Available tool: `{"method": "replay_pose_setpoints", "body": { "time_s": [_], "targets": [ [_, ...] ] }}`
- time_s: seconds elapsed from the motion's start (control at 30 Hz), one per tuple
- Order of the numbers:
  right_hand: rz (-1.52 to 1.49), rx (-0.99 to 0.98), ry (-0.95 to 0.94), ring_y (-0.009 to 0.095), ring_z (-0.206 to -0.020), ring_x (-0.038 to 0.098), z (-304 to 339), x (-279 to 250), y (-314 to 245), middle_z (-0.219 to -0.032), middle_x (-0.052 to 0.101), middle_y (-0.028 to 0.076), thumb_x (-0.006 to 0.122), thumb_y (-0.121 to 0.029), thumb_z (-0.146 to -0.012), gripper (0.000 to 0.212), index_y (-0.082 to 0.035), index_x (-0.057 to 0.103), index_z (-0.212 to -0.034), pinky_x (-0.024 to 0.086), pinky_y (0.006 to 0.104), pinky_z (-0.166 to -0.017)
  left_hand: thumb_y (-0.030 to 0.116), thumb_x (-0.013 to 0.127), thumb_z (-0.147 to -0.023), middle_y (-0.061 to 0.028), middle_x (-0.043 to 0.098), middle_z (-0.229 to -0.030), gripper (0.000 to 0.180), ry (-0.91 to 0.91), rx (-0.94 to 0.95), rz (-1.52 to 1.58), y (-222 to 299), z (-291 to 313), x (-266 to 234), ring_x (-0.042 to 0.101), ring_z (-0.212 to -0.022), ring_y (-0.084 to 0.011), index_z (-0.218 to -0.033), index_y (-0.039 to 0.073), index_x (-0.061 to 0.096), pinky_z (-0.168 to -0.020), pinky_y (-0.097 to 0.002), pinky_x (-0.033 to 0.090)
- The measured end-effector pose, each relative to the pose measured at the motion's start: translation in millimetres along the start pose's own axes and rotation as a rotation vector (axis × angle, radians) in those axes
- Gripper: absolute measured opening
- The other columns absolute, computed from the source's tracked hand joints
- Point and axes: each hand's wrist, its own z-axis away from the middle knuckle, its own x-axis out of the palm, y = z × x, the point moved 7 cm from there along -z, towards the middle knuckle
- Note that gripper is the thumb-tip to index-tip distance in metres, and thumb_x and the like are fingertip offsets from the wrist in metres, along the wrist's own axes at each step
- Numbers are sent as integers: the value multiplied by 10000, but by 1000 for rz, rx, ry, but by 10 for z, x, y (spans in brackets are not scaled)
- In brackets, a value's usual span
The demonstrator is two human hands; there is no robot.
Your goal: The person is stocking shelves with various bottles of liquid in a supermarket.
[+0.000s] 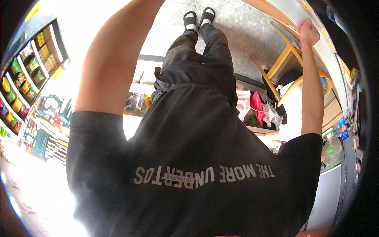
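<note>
My left arm [112, 59] stretches up past the top edge, so its hand is out of sight. At the upper right my right hand [308, 32] is closed, fingers curled, next to the pale edge of a counter [325, 41]. What it holds, if anything, is hidden. Below and left of that hand stands a wooden chair [281, 62] with a curved armrest.
Past my feet in black slippers [190, 18] lies grey stone floor [241, 29]. Plastic bags [257, 106] sit low beside my right side. Shelves of snack packets [29, 85] stand at the far left. A round fan [331, 151] is at the right.
</note>
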Motion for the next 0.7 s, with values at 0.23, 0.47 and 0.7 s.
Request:
{"method": "replay_pose_setpoints", "body": {
  "time_s": [0.23, 0.47, 0.7],
  "targets": [
    [30, -82, 50, 214, -532, 658, 35, -20, -202, -505, 632, 37, 374, -510, -922, 612, -120, 668, -554, 526, 346, -635, 435, 487, -923, -344, 180, -1583, 873, -116, -66, 79, -71, -146, -131, 138, -1477, -488, -1509, -145, 200, -1196, -588, 90],
    [87, -8, 133, 289, -637, 697, 270, 4, -353, -592, 679, 71, 409, -492, -916, 560, -123, 725, -635, 550, 453, -675, 480, 391, -941, -364, 152, -1584, 874, -202, -83, 180, -127, -40, -45, 94, -1486, -507, -1502, -161, 196, -1206, -577, 51],
    [-368, -102, -87, 179, -607, 649, 260, -56, 13, -637, 655, 40, 434, -410, -997, 443, -103, 648, -760, 534, 332, -653, 463, 548, -920, -320, 111, -1612, 918, -184, -67, 340, -7, -112, -137, 68, -1503, -470, -1529, -110, 170, -1213, -554, 63]
  ]
}}
